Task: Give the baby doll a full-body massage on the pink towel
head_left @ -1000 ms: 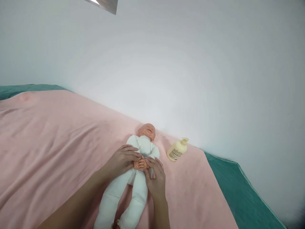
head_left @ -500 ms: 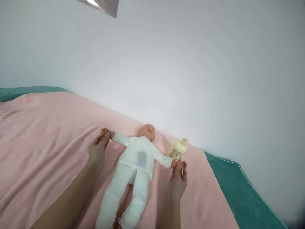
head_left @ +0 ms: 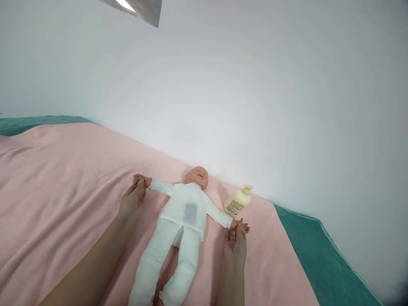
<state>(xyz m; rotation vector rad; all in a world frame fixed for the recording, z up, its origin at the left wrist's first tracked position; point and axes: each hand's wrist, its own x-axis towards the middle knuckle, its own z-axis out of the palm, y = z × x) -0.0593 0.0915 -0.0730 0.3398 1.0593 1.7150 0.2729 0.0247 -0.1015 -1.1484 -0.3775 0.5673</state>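
A baby doll (head_left: 181, 202) lies on its back, arms spread, with a white cloth body and a grey patch on its chest. My left hand (head_left: 130, 202) is closed on the doll's hand at the left, thumb on top. Over at the right, my right hand (head_left: 235, 245) pinches the doll's other hand (head_left: 245, 227) between thumb and fingers. Just beyond that hand stands a pale yellow pump bottle (head_left: 237, 201) with a printed label.
Under the doll spreads a wrinkled pink blanket (head_left: 63, 187). Green fabric (head_left: 318, 246) shows past its edge at the right and far left. A white wall (head_left: 223, 97) rises behind, with part of a framed panel (head_left: 145, 10) at the top.
My right hand has moved slightly down and turned, and the doll's arm on that side has lowered a little with it. My left hand has barely shifted.
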